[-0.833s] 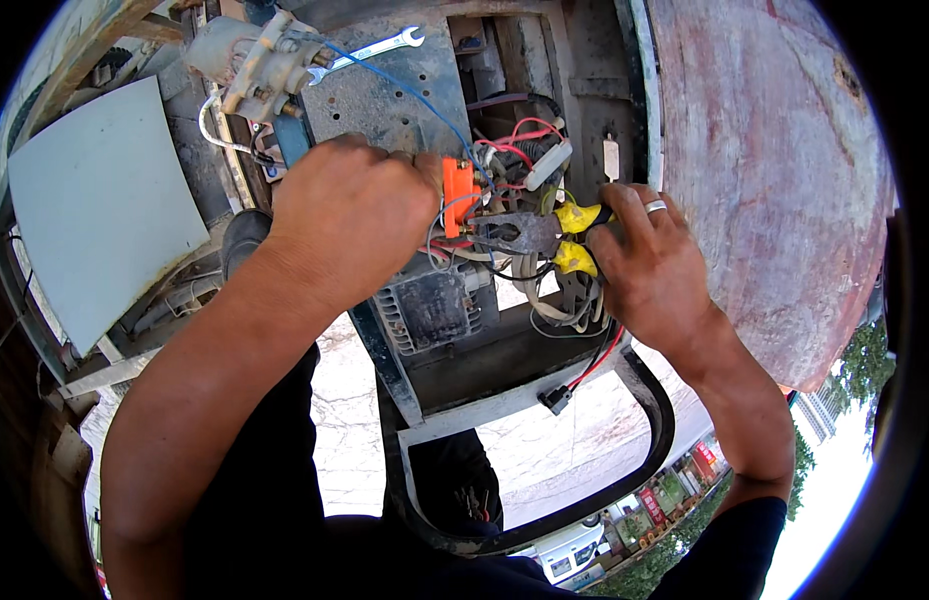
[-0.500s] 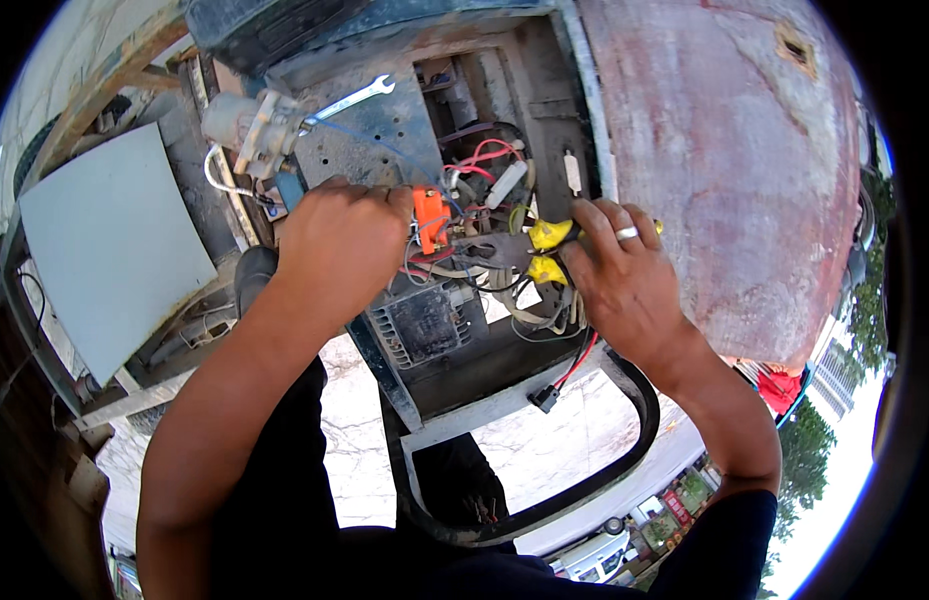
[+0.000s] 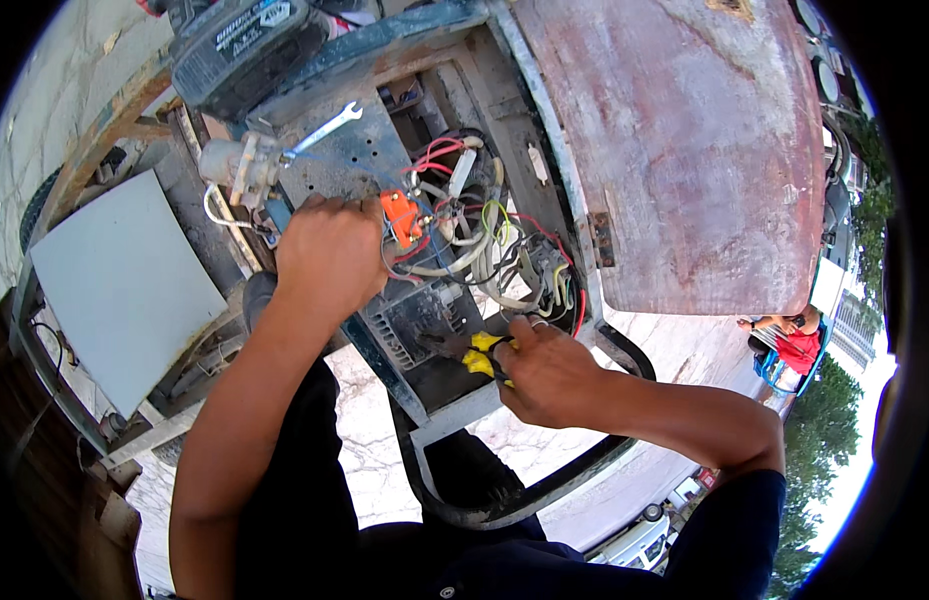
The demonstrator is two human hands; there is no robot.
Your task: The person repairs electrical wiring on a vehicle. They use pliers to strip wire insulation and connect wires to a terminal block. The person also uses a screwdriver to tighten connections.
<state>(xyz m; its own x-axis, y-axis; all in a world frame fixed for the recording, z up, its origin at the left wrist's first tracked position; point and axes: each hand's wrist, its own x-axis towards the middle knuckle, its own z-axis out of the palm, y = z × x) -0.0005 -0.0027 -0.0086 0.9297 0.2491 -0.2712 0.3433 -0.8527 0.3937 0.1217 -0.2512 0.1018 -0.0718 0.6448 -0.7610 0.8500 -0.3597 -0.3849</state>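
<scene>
My right hand (image 3: pixel 549 375) is closed round the yellow-and-black handles of a pair of pliers (image 3: pixel 481 353). Their dark jaws point left, over the finned black box (image 3: pixel 409 325) at the near end of the metal bay. Farther left, my left hand (image 3: pixel 329 250) is curled shut right beside an orange electrical part (image 3: pixel 401 217) with wires on it. Its fingertips and whatever they grip are hidden. Loose red, grey, black and yellow-green wires (image 3: pixel 484 240) spread to the right of the orange part, some running into a grey connector cluster (image 3: pixel 546 275).
A wrench (image 3: pixel 324 130) lies on the drilled plate beside a cylindrical metal part (image 3: pixel 239 165). A black battery pack (image 3: pixel 249 60) stands at the far left rim. The reddish panel (image 3: pixel 684 170) flanks the bay, and a curved black frame (image 3: pixel 524 515) is nearest me. Someone in red (image 3: pixel 796 350) is at right.
My right hand has drawn the pliers away from the wires beside the orange part, toward me. My left hand stays beside that part. The whole view has shifted slightly.
</scene>
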